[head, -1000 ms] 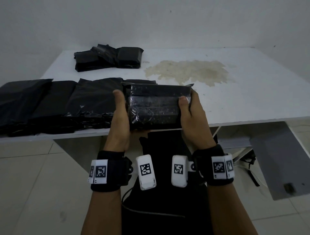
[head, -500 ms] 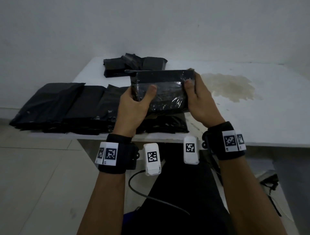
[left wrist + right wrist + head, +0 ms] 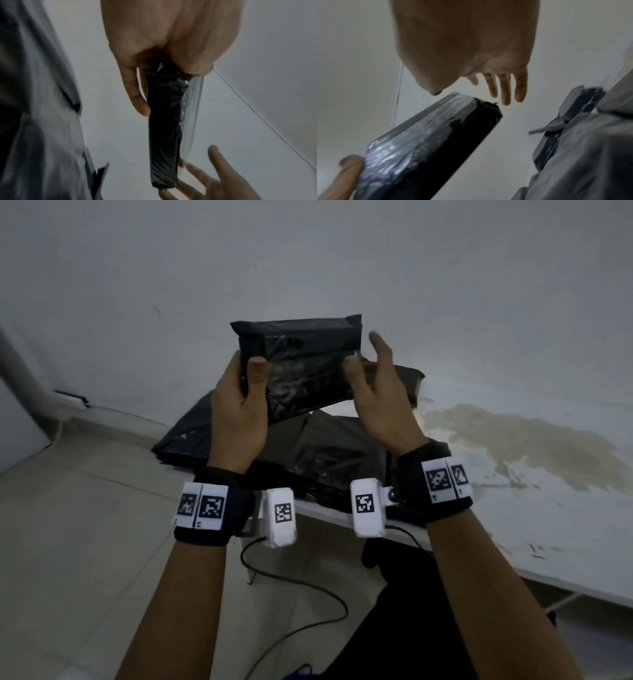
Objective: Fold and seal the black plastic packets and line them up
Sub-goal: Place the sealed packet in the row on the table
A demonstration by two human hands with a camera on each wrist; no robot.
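A folded black plastic packet is held up in the air in front of the wall. My left hand grips its left end, thumb on the near face and fingers behind; the left wrist view shows the packet edge-on below that hand. My right hand is beside the packet's right end with fingers spread and straight, holding nothing. In the right wrist view its fingers hang just off the packet's corner. Under my hands, flat black packets lie overlapping on the white table.
A large brown stain marks the table to the right. The table's near edge runs diagonally below my right wrist. A black cable trails over the tiled floor at the left. A folded packet peeks out behind my right hand.
The packet has been raised from just above the table edge up in front of the wall. My right hand has let go of its right end and spread its fingers. The view swung left.
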